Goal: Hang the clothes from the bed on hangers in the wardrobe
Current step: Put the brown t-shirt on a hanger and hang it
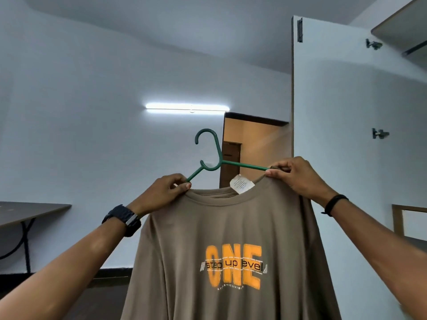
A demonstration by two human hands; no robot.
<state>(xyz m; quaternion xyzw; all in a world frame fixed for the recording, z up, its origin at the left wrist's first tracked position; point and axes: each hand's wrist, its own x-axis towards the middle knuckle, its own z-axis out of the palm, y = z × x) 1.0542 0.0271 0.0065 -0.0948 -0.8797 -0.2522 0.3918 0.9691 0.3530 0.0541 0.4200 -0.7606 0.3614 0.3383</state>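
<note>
You have one green hanger and one brown T-shirt, with one white tag at its collar. Two hands are up: the left hand and right hand. Right of the T-shirt, one open wardrobe door carries two hinges. Left of it you see one table; above, one tube light.

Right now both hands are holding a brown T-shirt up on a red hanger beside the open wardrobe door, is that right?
Not quite: the hanger is green, not red, as the head view shows. The rest holds: the left hand and right hand hold the brown T-shirt up on it beside the open wardrobe door.
</note>
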